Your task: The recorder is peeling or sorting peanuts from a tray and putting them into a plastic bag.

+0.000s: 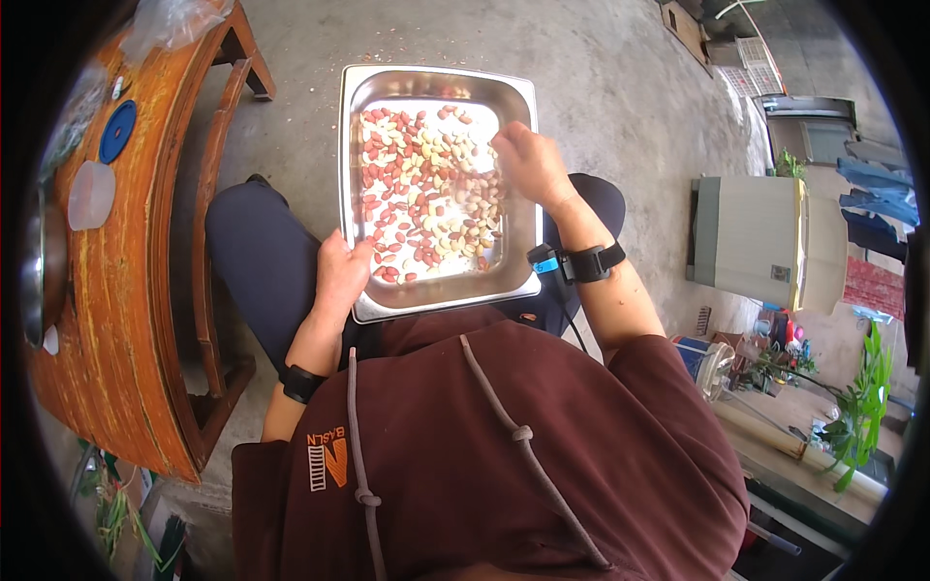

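Note:
A rectangular stainless-steel tray (pixel 443 294) rests across my lap, tilted a little. Peanuts (pixel 429 181) lie scattered over its bright bottom, some in red skins and others pale and bare. My left hand (pixel 341 269) grips the tray's near left side, the thumb over the rim. Across the right rim reaches my right hand (pixel 534 163), its fingers curled above the peanuts. Whether anything is inside those fingers is hidden. The peanuts just beside it look blurred.
On the left stands a wooden table (pixel 138 290) bearing a plastic tub (pixel 91 194), a blue lid (pixel 118 131), a metal bowl (pixel 45 269) and a plastic bag (pixel 171 25). Small crumbs dot the concrete floor (pixel 298 43) beyond the tray. A pale cabinet-like box (pixel 748 243) stands at right.

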Demonstrator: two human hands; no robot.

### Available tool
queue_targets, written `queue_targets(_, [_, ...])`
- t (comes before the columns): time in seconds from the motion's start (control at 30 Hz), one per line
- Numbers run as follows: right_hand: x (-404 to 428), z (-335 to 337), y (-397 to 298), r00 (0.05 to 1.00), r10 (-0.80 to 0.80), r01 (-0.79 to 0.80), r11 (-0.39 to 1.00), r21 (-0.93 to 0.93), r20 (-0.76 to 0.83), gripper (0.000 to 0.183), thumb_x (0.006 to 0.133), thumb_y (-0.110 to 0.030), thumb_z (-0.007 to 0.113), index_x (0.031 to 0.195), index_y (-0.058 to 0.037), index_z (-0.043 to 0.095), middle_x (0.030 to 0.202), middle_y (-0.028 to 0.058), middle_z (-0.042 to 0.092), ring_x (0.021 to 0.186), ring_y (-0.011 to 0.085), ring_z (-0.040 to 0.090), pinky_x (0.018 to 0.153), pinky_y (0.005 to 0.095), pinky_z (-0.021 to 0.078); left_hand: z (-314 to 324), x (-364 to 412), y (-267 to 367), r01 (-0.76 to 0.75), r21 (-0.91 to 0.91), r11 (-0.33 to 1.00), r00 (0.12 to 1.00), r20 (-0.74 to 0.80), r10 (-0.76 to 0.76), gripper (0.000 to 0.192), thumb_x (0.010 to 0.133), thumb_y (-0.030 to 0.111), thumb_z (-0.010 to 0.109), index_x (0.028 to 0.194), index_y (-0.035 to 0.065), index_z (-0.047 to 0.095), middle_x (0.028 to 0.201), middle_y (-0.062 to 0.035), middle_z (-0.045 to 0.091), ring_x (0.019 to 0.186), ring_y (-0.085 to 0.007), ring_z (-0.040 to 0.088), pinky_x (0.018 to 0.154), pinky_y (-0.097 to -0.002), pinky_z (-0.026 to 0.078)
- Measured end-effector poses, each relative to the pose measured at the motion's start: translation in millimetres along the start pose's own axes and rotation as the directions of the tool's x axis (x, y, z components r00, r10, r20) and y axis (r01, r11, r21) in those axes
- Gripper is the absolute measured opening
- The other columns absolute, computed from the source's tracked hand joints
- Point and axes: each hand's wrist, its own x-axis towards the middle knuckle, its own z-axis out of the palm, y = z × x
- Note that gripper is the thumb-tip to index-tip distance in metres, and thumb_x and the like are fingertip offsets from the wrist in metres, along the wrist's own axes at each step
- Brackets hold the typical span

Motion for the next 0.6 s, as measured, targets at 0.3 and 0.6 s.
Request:
queue_targets(0.3, [0.8,11.8,8.6,0.982,-0.173,0.173,0.985,-0.011,-0.073,0.021,0.083,-0.021,0.052,0.079,-0.0024,0.061,0.072,0.016,0.061,0.069,0.0329,0.059,0.065,0.0369,0.0467,-0.2,-1.1,1.9,0.001,-0.008,1.0,1.0,0.008,-0.001,0.021,0.076,0.002,0.047,0.094,-0.0062,0.056,0.084,-0.0119,0.063,0.075,-0.0146,0.058,0.068,-0.0272,0.045])
queue_targets(0.6, [3.2,59.0,45.9,0.965,-0.054,0.183,0.839,-0.512,0.255,0.014,0.076,-0.017,0.054,0.078,-0.0053,0.061,0.075,0.0173,0.061,0.072,0.0319,0.061,0.066,0.0413,0.0485,1.5,-1.2,9.6,0.007,0.019,1.0,1.0,-0.008,-0.006,0.019,0.075,0.005,0.051,0.09,-0.0063,0.057,0.079,-0.016,0.064,0.074,-0.0185,0.061,0.066,-0.0307,0.046])
